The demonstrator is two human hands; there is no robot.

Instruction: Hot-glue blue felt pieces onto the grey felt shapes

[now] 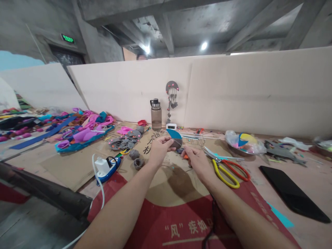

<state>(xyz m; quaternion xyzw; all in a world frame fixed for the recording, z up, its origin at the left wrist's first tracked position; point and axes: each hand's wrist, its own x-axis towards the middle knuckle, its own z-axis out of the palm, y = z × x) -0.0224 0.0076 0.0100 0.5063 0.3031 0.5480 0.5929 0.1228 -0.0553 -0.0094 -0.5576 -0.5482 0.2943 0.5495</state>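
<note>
My left hand (161, 149) grips a small piece of felt, blue (174, 134) on its upper part and grey (177, 144) below, pinched between thumb and fingers. Just to its right, my right hand (195, 157) has its thumb and fingertips pressed together near the felt's edge; what they hold, if anything, is too small to name. Both hands are above the brown and red paper sheet (181, 186). Scissors (228, 167) with yellow and red handles lie beside my right wrist. Grey yarn balls (138, 163) rest left of my left hand.
A bottle (156, 116) and a small white display (171, 127) stand at the back under a hanging grey felt ornament (172, 86). A blue power strip (109, 170) is at left, a black phone (293, 192) at right. Behind the scissors sits a bowl (241, 150).
</note>
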